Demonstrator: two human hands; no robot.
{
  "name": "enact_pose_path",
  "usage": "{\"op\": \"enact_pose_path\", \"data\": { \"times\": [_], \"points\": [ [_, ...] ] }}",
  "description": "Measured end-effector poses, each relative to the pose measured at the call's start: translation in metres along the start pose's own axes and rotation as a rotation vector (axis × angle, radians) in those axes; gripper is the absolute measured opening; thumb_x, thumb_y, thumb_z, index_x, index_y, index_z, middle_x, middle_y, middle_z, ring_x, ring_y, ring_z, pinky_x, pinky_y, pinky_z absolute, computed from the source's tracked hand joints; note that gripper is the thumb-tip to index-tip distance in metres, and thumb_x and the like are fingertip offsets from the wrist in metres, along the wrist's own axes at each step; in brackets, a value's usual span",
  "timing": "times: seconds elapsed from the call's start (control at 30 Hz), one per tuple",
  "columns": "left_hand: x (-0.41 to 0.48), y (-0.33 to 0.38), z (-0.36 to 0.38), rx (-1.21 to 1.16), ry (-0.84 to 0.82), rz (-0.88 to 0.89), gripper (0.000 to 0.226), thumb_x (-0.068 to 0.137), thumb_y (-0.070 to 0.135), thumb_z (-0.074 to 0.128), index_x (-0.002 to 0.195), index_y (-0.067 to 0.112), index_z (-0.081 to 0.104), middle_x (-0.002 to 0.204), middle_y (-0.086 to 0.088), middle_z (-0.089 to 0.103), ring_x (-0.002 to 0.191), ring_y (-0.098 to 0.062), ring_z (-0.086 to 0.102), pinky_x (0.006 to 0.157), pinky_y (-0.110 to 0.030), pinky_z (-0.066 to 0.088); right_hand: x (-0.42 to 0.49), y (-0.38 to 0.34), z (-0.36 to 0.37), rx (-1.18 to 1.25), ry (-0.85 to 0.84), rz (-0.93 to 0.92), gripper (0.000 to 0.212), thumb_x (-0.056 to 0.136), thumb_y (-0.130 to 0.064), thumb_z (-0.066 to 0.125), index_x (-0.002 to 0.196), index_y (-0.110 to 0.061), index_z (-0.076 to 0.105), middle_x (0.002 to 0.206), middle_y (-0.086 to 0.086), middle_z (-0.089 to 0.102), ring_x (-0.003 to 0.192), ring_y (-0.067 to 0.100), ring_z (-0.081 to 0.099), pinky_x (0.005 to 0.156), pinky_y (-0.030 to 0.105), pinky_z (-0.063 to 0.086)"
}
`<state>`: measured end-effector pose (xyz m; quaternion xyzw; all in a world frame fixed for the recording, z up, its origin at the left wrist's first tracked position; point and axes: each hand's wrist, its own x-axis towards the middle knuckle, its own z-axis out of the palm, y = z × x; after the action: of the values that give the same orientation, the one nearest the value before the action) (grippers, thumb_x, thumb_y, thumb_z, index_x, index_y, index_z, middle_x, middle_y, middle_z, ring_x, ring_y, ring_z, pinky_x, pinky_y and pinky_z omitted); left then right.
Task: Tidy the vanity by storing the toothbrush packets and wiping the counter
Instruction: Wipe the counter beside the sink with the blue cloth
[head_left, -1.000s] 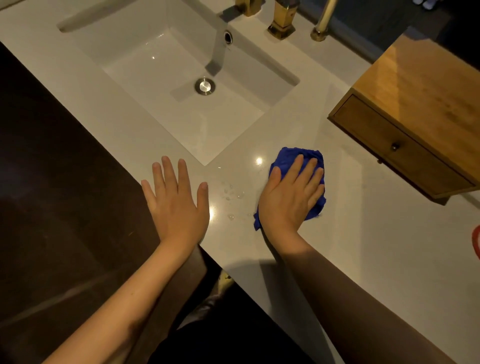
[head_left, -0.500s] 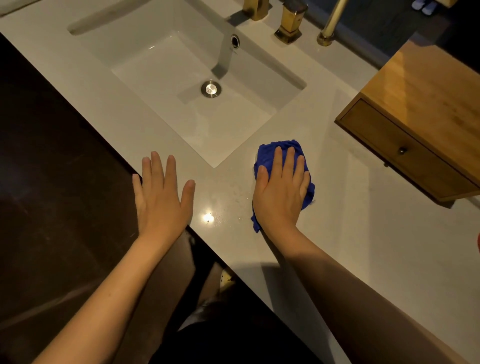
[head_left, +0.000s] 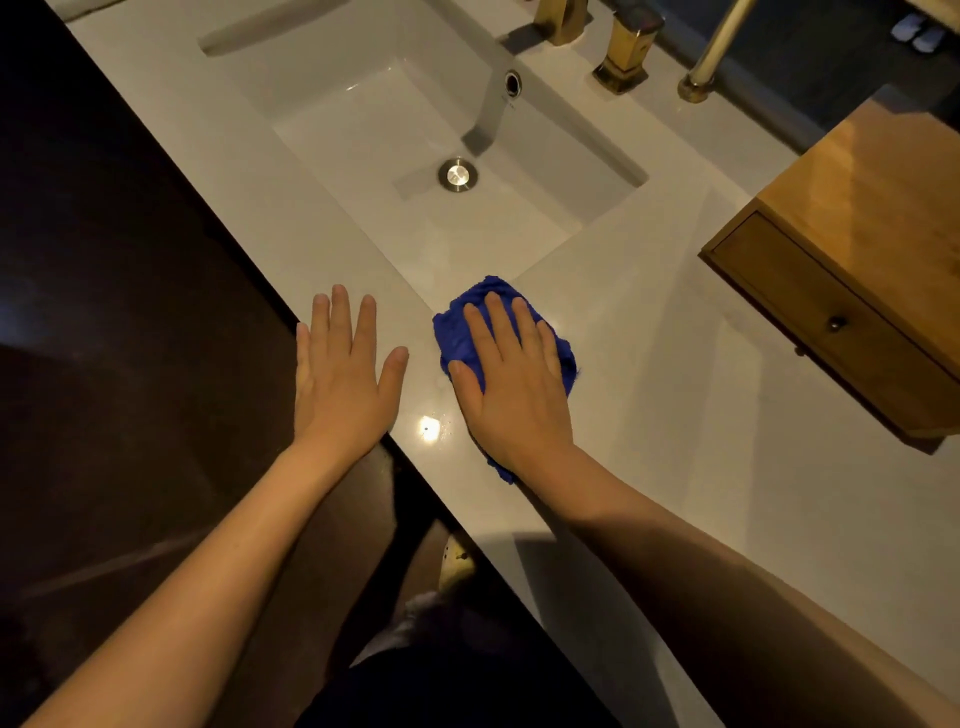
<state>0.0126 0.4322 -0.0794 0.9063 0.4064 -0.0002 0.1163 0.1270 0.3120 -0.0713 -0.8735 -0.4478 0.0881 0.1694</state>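
Observation:
A crumpled blue cloth (head_left: 460, 332) lies on the white counter (head_left: 701, 415), just in front of the sink's near corner. My right hand (head_left: 511, 384) presses flat on top of it, fingers spread, covering most of it. My left hand (head_left: 340, 374) rests flat and open on the counter's front edge, a short gap to the left of the cloth, holding nothing. No toothbrush packets are in view.
A white rectangular sink (head_left: 441, 135) with a metal drain (head_left: 457, 175) lies beyond the hands. Gold taps (head_left: 623, 52) stand behind it. A wooden drawer box (head_left: 852, 280) with a small knob sits at the right. Dark floor lies to the left of the counter.
My right hand has slid the blue cloth leftward along the counter, toward the sink's near corner and closer to my left hand. The left hand stays flat at the edge.

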Motion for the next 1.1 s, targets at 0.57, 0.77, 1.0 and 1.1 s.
{"op": "enact_pose_path", "data": {
  "times": [0.57,0.77,1.0,1.1],
  "points": [
    [0.0,0.0,-0.003,0.013,-0.006,0.002,0.062,0.098,0.042,0.024,0.15,0.014,0.006,0.159,-0.013,-0.004,0.147,-0.027,-0.008,0.117,-0.043,-0.004,-0.018,0.067,-0.041,0.052,-0.421,-0.784,0.048,0.091,-0.032,0.046,0.137,-0.018,0.044,0.145,0.0,0.046,0.14,0.021,0.029,0.115,0.029,0.013],
    [0.001,0.001,-0.002,0.014,0.002,-0.003,0.062,0.098,0.043,0.025,0.15,0.014,0.008,0.159,-0.012,-0.002,0.147,-0.027,-0.007,0.117,-0.043,-0.004,-0.022,0.098,-0.055,0.02,-0.398,-0.769,0.049,0.09,-0.032,0.048,0.137,-0.019,0.044,0.144,-0.002,0.046,0.14,0.017,0.028,0.116,0.025,0.012],
    [-0.001,0.001,-0.003,0.026,0.001,-0.006,0.062,0.098,0.043,0.024,0.15,0.013,0.009,0.159,-0.013,-0.001,0.147,-0.027,-0.007,0.116,-0.042,-0.005,-0.047,0.126,-0.062,-0.023,-0.295,-0.586,0.05,0.089,-0.035,0.046,0.137,-0.021,0.043,0.146,-0.001,0.043,0.139,0.015,0.028,0.116,0.028,0.016],
    [0.0,0.001,-0.002,0.031,0.015,-0.008,0.062,0.098,0.043,0.025,0.15,0.013,0.01,0.159,-0.014,0.001,0.147,-0.028,-0.005,0.117,-0.044,-0.003,-0.065,0.125,-0.059,-0.006,-0.225,-0.421,0.052,0.089,-0.038,0.04,0.138,-0.021,0.041,0.147,-0.002,0.041,0.14,0.016,0.027,0.116,0.032,0.018]
  ]
}}
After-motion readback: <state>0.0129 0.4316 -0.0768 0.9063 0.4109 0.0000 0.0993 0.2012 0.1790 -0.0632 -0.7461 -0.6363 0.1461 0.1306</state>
